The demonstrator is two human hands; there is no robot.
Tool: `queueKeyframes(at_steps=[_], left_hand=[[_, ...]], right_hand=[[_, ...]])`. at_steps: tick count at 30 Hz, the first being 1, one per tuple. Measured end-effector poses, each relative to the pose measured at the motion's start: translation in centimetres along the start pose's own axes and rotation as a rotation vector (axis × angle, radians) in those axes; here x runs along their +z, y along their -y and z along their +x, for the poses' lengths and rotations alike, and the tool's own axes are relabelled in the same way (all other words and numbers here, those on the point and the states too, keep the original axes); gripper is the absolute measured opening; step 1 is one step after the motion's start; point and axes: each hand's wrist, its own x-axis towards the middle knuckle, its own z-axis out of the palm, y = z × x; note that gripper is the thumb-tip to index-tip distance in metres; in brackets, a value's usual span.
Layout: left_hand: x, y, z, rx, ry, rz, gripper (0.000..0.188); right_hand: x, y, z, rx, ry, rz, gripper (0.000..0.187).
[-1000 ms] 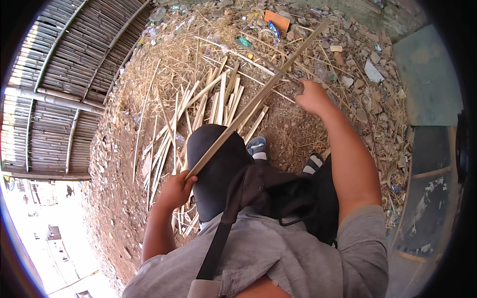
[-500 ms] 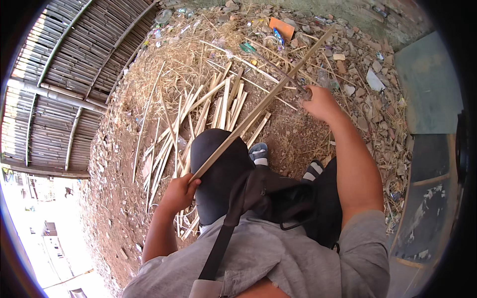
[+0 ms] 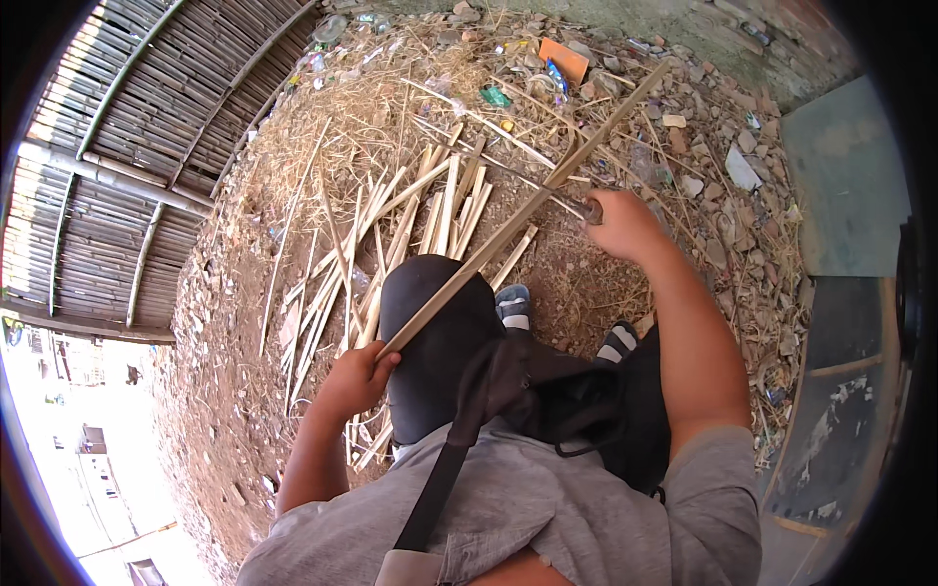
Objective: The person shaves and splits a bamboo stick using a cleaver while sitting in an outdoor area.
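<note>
My left hand (image 3: 357, 381) is closed round the near end of a long bamboo strip (image 3: 469, 270). The strip slants across my raised, dark-trousered knee (image 3: 420, 293) and points far right. My right hand (image 3: 627, 230) grips the handle of a long, thin-bladed knife (image 3: 575, 204). Its blade crosses the strip beyond the knee, pointing left. Where blade and strip meet, a pale curl stands at the strip's edge; whether it is a shaving I cannot tell. Several split bamboo strips (image 3: 447, 207) lie in a loose heap beyond my knee.
A bamboo-slat wall (image 3: 127, 127) rises at the left. Rubble, straw and litter cover the ground, with an orange piece (image 3: 564, 61) and a green plastic scrap (image 3: 495, 96) far off. Grey-green panels (image 3: 845, 176) stand at the right. My sandalled feet (image 3: 513, 305) are below.
My right hand has moved slightly left and nearer, and the knife has swung from pointing far-left to lying more crosswise over the strip. The left hand keeps its hold.
</note>
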Motion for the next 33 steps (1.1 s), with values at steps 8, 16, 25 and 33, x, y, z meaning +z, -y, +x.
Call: queueKeyframes(at_steps=[8,16,25,33], left_hand=[[-0.4,-0.3,0.0,0.003,0.027,-0.009,0.028],[-0.4,-0.8,-0.1,-0.017,0.019,0.026,0.028],[0.7,0.4,-0.3,0.002,-0.039,0.05,0.029],[0.2,-0.2,-0.1,-0.009,-0.02,0.037,0.028]], right_hand=[[0.2,2.4,-1.3,-0.129,0.154,-0.209,0.04],[-0.2,0.3,-1.1,-0.016,-0.11,-0.039,0.039],[0.9,3.0,-0.2,-0.055,0.156,-0.095,0.036],[0.8,2.7,-1.0,0.03,0.074,-0.132,0.043]])
